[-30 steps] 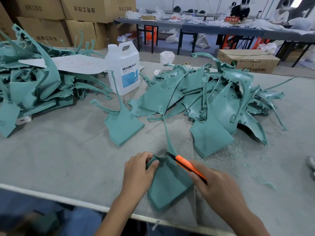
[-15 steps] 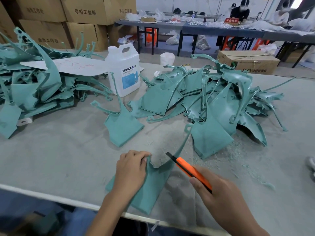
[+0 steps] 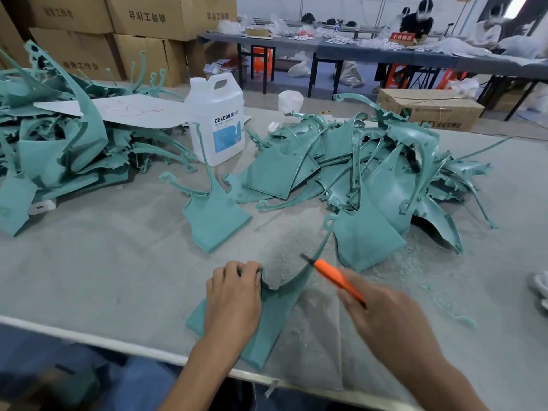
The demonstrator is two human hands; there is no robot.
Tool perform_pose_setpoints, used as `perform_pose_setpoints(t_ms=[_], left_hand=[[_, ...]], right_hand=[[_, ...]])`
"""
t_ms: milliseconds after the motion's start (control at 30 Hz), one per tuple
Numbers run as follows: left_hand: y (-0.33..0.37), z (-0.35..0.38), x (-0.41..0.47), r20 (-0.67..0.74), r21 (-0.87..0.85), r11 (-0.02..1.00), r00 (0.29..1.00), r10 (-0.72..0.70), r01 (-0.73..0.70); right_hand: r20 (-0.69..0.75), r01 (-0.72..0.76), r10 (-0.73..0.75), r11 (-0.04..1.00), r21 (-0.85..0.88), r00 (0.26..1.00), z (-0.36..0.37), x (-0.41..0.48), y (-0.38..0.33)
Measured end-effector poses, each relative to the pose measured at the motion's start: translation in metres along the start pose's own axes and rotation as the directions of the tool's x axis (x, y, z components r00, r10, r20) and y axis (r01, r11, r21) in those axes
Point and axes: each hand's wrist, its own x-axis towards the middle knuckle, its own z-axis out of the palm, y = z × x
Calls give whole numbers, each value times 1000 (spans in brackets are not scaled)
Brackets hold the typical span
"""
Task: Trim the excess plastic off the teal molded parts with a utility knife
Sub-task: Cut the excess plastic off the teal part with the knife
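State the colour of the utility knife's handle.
Orange, on the utility knife; clearest in the head view.

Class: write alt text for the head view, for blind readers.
A left hand grips a teal molded part on a table; the right hand holds an orange utility knife beside its curved arm. More teal parts lie piled behind.

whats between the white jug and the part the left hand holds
A single loose teal part lies on the table between the jug and the held part, seen in the head view.
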Motion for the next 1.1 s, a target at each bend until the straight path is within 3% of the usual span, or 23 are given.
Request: perform_pose_setpoints(t_ms=[167,267,367,500,667,733,833,933,1100], left_hand=[[0,1,1,11,28,1000,1000,-10,10],[1,0,1,7,29,1000,1000,-12,12],[1,0,1,0,41,999,1000,-16,16],[0,1,1,3,43,999,1000,-14,14],[0,1,0,-25,42,999,1000,-7,8],[0,2,0,-25,46,999,1000,-1,2],[0,3,0,-48,36,999,999,2,0],[-1,3,0,-48,28,1000,999,-1,2],[-2,4,1,-20,54,999,1000,-4,5]], right_hand=[[-265,-39,6,992,-118,964,-37,16,12],[-109,78,-86,994,-71,990,-20,2,-6],[49,89,-87,995,-35,995,-3,-11,-12],[62,86,-80,991,-99,995,-13,3,-7],[-118,-19,-3,983,-185,993,-44,35,13],[-176,39,-72,983,-182,982,-40,29,6],[-86,158,-162,986,-55,983,-21,8,-8],[-10,141,-142,988,-63,990,-13,5,7],[-316,37,-81,989,-142,945,-26,18,36]])
